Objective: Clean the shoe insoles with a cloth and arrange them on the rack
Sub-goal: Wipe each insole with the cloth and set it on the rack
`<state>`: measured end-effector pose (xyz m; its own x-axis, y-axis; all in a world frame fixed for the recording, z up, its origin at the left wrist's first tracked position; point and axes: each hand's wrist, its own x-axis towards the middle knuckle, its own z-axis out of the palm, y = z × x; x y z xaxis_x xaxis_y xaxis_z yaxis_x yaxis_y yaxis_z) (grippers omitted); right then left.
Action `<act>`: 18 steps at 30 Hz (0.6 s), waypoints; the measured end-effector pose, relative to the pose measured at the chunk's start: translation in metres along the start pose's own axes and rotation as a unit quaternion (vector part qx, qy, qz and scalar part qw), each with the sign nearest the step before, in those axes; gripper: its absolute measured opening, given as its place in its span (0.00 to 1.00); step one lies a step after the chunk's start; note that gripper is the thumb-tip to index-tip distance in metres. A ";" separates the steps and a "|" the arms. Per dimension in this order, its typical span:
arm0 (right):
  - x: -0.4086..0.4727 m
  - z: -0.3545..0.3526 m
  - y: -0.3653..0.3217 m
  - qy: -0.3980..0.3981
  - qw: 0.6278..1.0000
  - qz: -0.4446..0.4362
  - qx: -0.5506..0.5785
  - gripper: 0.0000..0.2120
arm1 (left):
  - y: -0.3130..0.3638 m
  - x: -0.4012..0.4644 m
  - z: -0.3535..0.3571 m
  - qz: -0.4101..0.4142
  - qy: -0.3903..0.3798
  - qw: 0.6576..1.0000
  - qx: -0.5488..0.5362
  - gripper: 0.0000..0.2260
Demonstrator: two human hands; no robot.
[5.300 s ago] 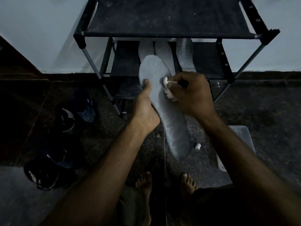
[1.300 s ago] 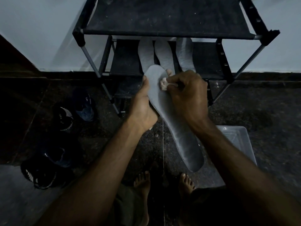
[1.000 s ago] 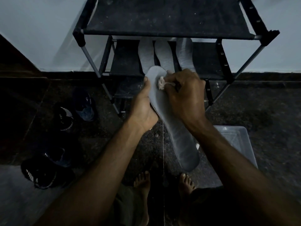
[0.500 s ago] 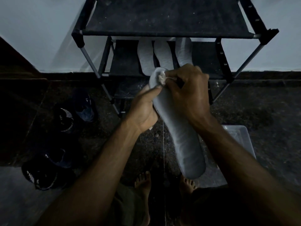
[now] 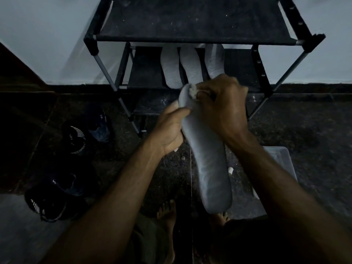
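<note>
1. Grey insole (image 5: 206,155) held up lengthwise in front of the rack (image 5: 194,36), toe end nearest it.
2. Left hand (image 5: 171,130) gripping its left edge; fingers hidden behind.
3. Right hand (image 5: 222,109) pinching white cloth (image 5: 192,91) against the toe.
4. Three insoles (image 5: 190,67) on the lower shelf, tops cut off by the upper shelf.
5. Dark shoes (image 5: 76,138) barely readable at left.

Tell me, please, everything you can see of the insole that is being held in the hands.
The grey insole is long, flat and smooth, foam-like, with faint streaks. It hangs tilted in the air in front of the rack, narrow end up, rounded end down near the feet. The left hand grips its left edge; the right hand presses a small white cloth against its upper tip.
</note>
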<state>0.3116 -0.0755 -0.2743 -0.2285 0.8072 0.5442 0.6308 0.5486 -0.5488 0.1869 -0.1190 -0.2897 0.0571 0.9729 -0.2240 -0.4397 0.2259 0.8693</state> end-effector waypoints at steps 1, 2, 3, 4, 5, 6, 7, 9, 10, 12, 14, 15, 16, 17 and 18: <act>0.001 -0.002 0.004 0.011 1.000 0.010 -0.006 0.11 | -0.002 0.000 0.001 -0.003 0.005 1.000 0.006 0.12; 0.002 -0.003 0.004 0.019 1.000 0.014 -0.012 0.10 | -0.003 0.000 0.002 -0.005 0.009 1.000 0.011 0.12; 0.001 -0.002 0.002 0.024 1.000 0.013 -0.010 0.09 | -0.005 0.001 0.004 -0.004 0.008 1.000 0.016 0.13; -0.001 0.000 -0.002 0.024 1.000 0.007 -0.005 0.08 | -0.006 0.001 0.004 -0.001 0.003 1.000 0.020 0.13; -0.002 0.002 -0.008 0.017 1.000 -0.003 0.004 0.06 | -0.006 0.001 0.004 0.001 -0.001 1.000 0.022 0.13; -0.004 0.004 -0.014 0.002 1.000 -0.014 0.010 0.06 | -0.005 0.001 0.003 0.000 -0.003 1.000 0.021 0.13; -0.005 0.006 -0.017 -0.015 0.999 -0.025 0.011 0.06 | -0.003 0.001 0.002 -0.004 0.001 1.000 0.017 0.12; -0.005 0.007 -0.017 -0.044 0.998 -0.034 0.003 0.08 | -0.001 0.002 -0.001 -0.004 0.008 1.000 0.015 0.12; -0.004 0.006 -0.012 -0.048 0.998 -0.029 -0.001 0.08 | 0.000 0.003 -0.002 0.002 0.006 1.000 0.019 0.12; 0.000 0.002 0.002 -0.031 0.999 -0.005 -0.003 0.08 | -0.001 0.002 -0.004 0.007 -0.004 0.999 0.033 0.13; 0.001 -0.001 0.012 0.001 0.999 0.030 -0.016 0.08 | -0.003 0.000 -0.002 -0.001 -0.012 0.998 0.054 0.14; 0.001 -0.001 0.012 0.012 0.999 0.037 -0.023 0.09 | -0.003 0.000 0.000 -0.003 -0.018 0.998 0.065 0.14; 0.000 0.000 0.009 0.014 0.999 0.033 -0.024 0.08 | -0.004 -0.001 0.001 -0.002 -0.024 0.997 0.071 0.15; -0.001 0.002 0.004 0.010 1.000 0.014 -0.017 0.08 | -0.004 -0.001 0.002 -0.003 -0.024 0.997 0.071 0.15; -0.003 0.004 -0.003 -0.004 1.000 -0.012 -0.006 0.07 | -0.004 0.000 0.002 -0.004 -0.020 0.997 0.069 0.14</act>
<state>0.3077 -0.0784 -0.2770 -0.2503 0.7957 0.5516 0.6334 0.5655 -0.5283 0.1905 -0.1202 -0.2924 0.0960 0.9718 -0.2154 -0.3123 0.2349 0.9205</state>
